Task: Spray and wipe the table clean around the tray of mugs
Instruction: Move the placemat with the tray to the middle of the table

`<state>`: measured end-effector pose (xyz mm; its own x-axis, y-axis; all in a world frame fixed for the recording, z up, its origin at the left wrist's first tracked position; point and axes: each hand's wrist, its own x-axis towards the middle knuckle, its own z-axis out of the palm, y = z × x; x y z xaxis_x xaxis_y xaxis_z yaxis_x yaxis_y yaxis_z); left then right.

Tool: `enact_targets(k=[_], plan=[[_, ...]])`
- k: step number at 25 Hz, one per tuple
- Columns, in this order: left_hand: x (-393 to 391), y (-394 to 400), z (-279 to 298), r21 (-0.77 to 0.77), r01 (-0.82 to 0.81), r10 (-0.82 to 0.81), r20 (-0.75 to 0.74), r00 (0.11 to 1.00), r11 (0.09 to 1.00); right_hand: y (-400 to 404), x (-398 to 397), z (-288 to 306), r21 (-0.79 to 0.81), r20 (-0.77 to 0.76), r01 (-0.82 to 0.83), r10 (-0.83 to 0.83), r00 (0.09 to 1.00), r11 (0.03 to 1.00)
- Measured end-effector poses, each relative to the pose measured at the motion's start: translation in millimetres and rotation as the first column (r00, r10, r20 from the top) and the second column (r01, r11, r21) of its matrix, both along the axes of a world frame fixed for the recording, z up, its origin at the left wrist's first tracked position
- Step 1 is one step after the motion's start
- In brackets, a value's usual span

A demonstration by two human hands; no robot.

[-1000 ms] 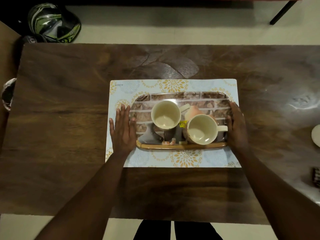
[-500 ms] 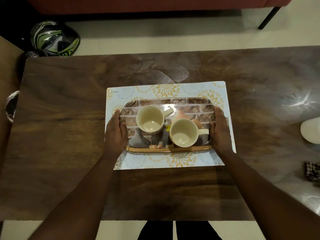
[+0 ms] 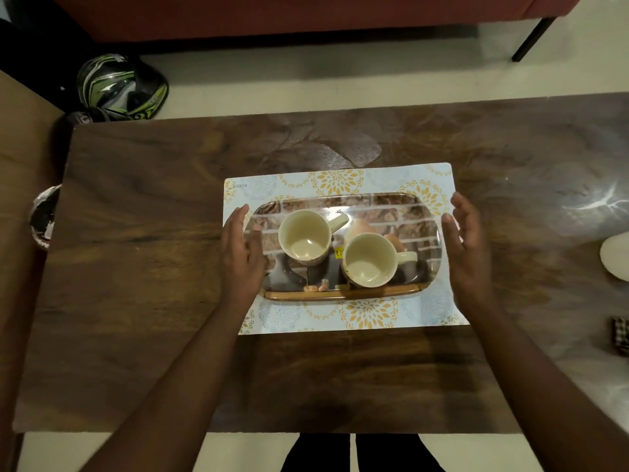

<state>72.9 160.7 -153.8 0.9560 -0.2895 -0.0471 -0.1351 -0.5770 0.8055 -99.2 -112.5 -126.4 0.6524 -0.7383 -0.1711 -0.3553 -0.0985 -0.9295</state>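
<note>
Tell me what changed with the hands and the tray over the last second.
Both hands let go: the left hand and right hand, earlier clasping the ends of the tray, now hang open beside it, fingers spread. The tray, its two mugs and the placemat kept their arrangement.

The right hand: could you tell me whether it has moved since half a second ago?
Yes. The right hand has let go and drawn outward, off the tray edge it was gripping; the hand is open now, beside the tray.

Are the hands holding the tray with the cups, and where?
Nothing is held. The left hand and right hand are open beside the short ends of the tray, fingers spread, not gripping it. The tray rests on the placemat.
</note>
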Motion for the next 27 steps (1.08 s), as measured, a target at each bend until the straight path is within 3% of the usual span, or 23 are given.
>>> enact_targets(k=[2, 4, 6, 7, 8, 10, 12, 13, 17, 20, 24, 27], plan=[[-14, -15, 33, -0.008, 0.145, -0.145, 0.039, 0.989, 0.989, 23, 0, 30, -0.045, -0.021, -0.240, 0.239, 0.971, 0.970], [-25, -29, 50, 0.149, 0.340, -0.352, 0.064, 0.934, 0.929, 53, 2, 44, -0.248, -0.282, -0.535, 0.468, 0.837, 0.808], [-24, -41, 52, 0.404, 0.445, -0.500, 0.037, 0.865, 0.800, 77, 9, 44, -0.456, -0.568, -0.673, 0.391, 0.724, 0.583], [-20, -47, 53, 0.505, 0.469, -0.544, 0.000, 0.839, 0.725, 86, 15, 46, -0.476, -0.662, -0.697, 0.304, 0.685, 0.536], [-16, -52, 56, 0.578, 0.483, -0.567, -0.041, 0.823, 0.658, 95, 24, 50, -0.486, -0.720, -0.699, 0.213, 0.660, 0.524], [-13, -60, 57, 0.657, 0.478, -0.572, -0.086, 0.816, 0.584, 109, 43, 62, -0.359, -0.839, -0.734, 0.146, 0.525, 0.577], [-17, -63, 62, 0.685, 0.445, -0.528, -0.103, 0.843, 0.578, 113, 55, 66, -0.169, -0.916, -0.766, 0.188, 0.354, 0.620], [-19, -63, 62, 0.687, 0.423, -0.480, -0.121, 0.869, 0.592, 111, 56, 69, -0.133, -0.925, -0.767, 0.199, 0.323, 0.628], [-12, -55, 60, 0.670, 0.236, -0.171, -0.162, 0.972, 0.704, 84, 35, 66, -0.155, -0.909, -0.726, 0.191, 0.370, 0.670], [-11, -55, 58, 0.683, 0.258, -0.179, -0.187, 0.966, 0.683, 95, 28, 56, -0.146, -0.908, -0.729, 0.203, 0.368, 0.669], [-20, -60, 57, 0.661, 0.259, -0.158, -0.210, 0.965, 0.704, 110, 46, 36, -0.283, -0.832, -0.688, 0.187, 0.523, 0.668], [-25, -60, 49, 0.640, 0.199, -0.153, -0.128, 0.980, 0.742, 84, 51, 28, -0.313, -0.750, -0.703, 0.288, 0.596, 0.639]])
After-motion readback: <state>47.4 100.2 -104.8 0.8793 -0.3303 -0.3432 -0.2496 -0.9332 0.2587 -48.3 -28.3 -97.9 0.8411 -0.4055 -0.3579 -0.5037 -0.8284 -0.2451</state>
